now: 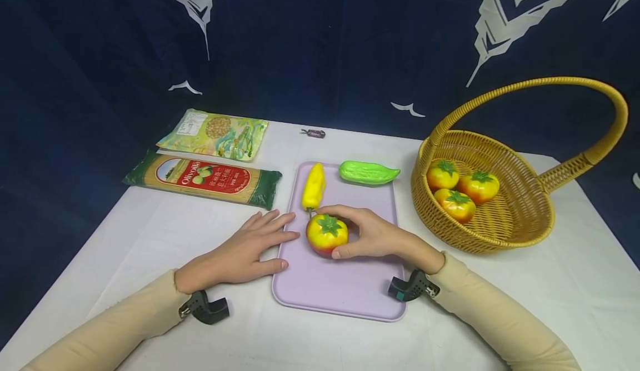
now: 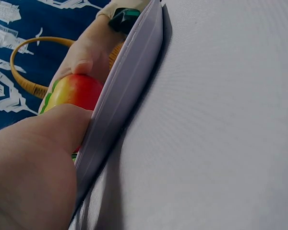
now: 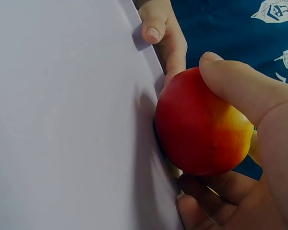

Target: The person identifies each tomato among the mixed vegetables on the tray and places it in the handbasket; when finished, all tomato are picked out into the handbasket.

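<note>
My right hand [image 1: 372, 233] grips a yellow-and-red tomato [image 1: 326, 235] with a green leafy top, over the middle of the lilac tray [image 1: 340, 290]. In the right wrist view the thumb lies on one side of the tomato [image 3: 201, 127] and the fingers curl round the other. My left hand [image 1: 252, 246] lies flat with spread fingers, its fingertips over the tray's left edge, holding nothing. Just beyond the gripped tomato, a yellow pepper [image 1: 314, 186] lies with its stem pointing towards me. A long green pepper [image 1: 369, 173] lies across the tray's far right corner.
A wicker basket [image 1: 480, 241] with a tall handle stands at the right, with three similar tomatoes [image 1: 456, 205] inside. Left of the tray lie a spaghetti pack [image 1: 202, 181] and a green printed bag [image 1: 215, 135]. A small purple wrapped piece [image 1: 315, 133] lies at the back.
</note>
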Available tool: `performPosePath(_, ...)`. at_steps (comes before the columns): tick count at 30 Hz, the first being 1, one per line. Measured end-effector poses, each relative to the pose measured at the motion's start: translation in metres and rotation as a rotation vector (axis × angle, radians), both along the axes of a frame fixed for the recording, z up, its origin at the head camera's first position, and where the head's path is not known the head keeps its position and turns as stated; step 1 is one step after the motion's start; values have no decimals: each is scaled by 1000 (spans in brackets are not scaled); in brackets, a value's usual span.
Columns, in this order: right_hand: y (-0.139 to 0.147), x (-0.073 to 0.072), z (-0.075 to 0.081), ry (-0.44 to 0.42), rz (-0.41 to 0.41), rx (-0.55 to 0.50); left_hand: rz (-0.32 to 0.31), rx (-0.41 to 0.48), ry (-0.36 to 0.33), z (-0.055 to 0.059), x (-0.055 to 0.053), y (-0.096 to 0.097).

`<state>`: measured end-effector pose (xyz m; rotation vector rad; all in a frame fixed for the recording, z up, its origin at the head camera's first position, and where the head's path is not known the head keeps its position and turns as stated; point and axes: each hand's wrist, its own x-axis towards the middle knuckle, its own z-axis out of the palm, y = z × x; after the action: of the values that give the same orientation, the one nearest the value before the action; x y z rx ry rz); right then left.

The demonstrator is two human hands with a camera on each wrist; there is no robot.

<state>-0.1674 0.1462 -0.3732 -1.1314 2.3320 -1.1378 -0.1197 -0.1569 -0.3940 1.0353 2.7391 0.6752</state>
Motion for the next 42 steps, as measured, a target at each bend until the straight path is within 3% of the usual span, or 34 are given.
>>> performPosePath(21,-1,0,6,6,-8,-1,0,21,20,-3,-1,-2)
performPosePath(31,16,1,13,21,-72,3,-4,16,-4,-3,-2,-1)
performPosePath(42,49,4,36,71,-176,81,1,16,4,-4,-2,-2)
